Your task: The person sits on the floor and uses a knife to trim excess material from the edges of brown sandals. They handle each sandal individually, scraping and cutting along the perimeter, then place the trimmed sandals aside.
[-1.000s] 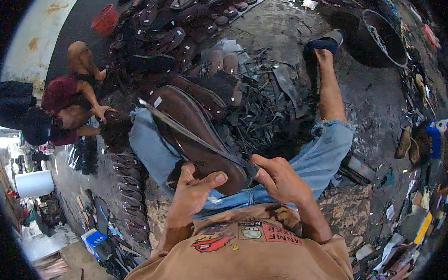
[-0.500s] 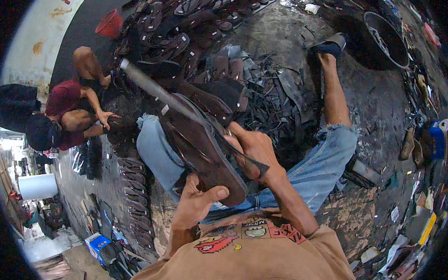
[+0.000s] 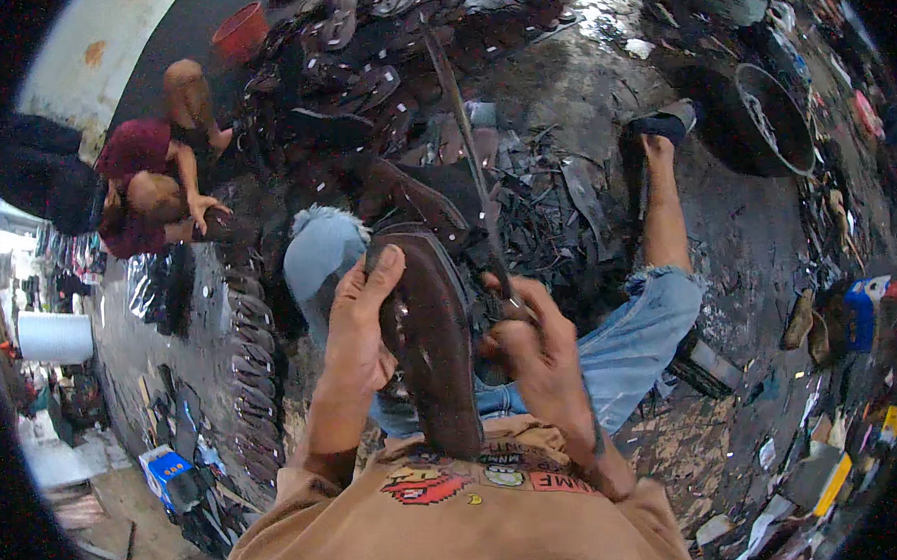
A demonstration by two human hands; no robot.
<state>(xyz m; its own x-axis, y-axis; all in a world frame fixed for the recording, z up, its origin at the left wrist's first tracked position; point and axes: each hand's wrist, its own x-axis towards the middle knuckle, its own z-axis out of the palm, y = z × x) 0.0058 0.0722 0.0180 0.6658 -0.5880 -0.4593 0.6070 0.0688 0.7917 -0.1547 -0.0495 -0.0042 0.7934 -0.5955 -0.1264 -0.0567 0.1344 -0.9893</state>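
A dark brown sandal (image 3: 441, 330) stands lengthwise before my chest, its near end against my shirt. My left hand (image 3: 360, 319) grips its left edge, thumb laid over the top. In my right hand (image 3: 541, 346), just right of the sandal, is a long, narrow-bladed knife (image 3: 473, 154). Its blade points up and away, apart from the sandal, and my fingers wrap round its lower end. Motion blurs the right hand a little. Beyond the sandal, more brown sandals (image 3: 415, 196) lie by my knee.
Black offcut strips (image 3: 565, 200) are heaped between my legs. A sandal pile (image 3: 360, 84) spreads at the far side, and a row of sandals (image 3: 254, 374) runs along my left. Another person (image 3: 144, 193) crouches at left. A black tub (image 3: 777, 125) stands far right, a red bucket (image 3: 240, 34) far left.
The sandal has turned more upright and come closer to my chest. My left hand has shifted from its near end to its left side. The knife has swung right, away from the sandal.
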